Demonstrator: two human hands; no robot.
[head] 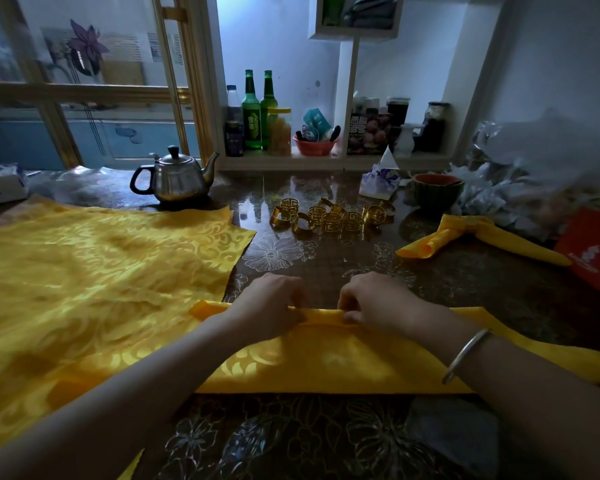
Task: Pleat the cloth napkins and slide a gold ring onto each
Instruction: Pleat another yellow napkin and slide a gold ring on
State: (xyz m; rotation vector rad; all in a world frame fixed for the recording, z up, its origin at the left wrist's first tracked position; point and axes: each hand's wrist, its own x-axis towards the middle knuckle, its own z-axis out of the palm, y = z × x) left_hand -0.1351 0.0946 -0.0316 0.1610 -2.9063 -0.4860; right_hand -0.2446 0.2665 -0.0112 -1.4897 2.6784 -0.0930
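Both my left hand and right hand pinch shut the far folded edge of the yellow damask cloth napkin, which runs left-to-right across the desk, gold rings well beyond.

We are making out very little writing here. The dark box on the shelf is showing two large pale Chinese characters, too blurred for us to read surely. The green bottles are carrying yellow labels whose print we are failing to resolve. The red box at the worktop's right edge is bearing a white mark and a line of script, also illegible.
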